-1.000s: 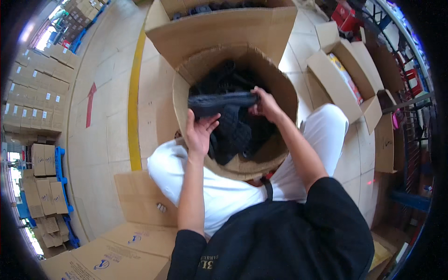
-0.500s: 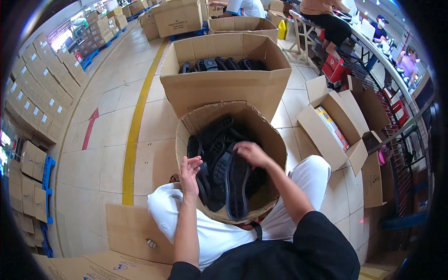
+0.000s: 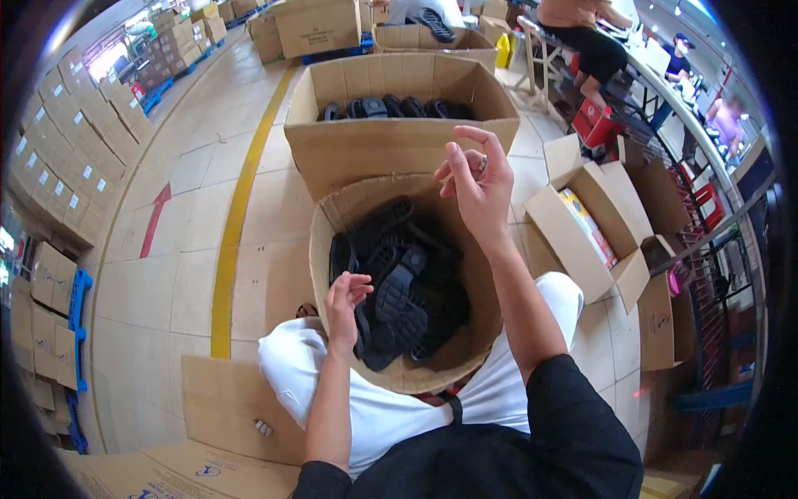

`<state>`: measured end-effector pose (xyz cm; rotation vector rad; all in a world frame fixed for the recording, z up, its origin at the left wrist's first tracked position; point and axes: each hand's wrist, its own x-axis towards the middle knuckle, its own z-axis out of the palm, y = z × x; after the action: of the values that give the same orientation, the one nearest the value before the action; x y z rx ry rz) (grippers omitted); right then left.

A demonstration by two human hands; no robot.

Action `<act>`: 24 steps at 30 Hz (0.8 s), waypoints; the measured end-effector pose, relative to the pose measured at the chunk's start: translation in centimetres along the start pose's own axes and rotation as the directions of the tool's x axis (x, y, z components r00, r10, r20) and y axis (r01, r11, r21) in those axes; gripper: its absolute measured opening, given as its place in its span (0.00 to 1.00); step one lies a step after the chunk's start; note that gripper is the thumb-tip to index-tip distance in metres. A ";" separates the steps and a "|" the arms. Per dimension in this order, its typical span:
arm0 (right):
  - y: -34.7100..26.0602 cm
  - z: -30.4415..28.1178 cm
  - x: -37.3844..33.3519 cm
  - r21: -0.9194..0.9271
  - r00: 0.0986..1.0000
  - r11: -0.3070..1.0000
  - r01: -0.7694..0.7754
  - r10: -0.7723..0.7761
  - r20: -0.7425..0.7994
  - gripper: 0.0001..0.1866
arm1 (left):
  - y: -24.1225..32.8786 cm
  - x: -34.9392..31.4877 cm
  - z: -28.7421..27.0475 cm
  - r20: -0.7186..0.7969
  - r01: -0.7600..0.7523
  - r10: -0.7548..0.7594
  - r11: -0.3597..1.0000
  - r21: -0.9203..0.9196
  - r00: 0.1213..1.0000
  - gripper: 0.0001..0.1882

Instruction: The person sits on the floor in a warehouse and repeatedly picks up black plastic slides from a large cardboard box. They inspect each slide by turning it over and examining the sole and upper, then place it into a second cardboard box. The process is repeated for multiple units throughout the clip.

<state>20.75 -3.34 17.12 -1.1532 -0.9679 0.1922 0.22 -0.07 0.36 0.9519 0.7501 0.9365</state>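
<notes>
Fingers [image 3: 484, 136] are parted loosely, left hand [image 3: 341, 313] near several black soles [image 3: 399, 309] in one carton [image 3: 357, 201], right hand [image 3: 479, 191] wearing one ring [image 3: 484, 163].

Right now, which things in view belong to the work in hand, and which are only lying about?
Work in hand:
- left hand, beside the soles
- right hand, raised, empty
- black shoe soles
- rounded cardboard box holding them

Apparently lying about:
- open carton, right
- colourful package inside it
- yellow container
- stacked cartons, left
</notes>
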 end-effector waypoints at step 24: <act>29.3 -8.4 -24.9 0.228 -0.196 -0.128 -0.965 0.931 -0.309 0.22 | -0.3 0.4 -0.4 -0.137 0.125 -0.135 0.989 -0.080 0.981 0.14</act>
<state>21.65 -10.78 -21.46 -1.7507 0.6140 1.1841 0.15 0.38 -0.08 0.7705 0.8834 0.9159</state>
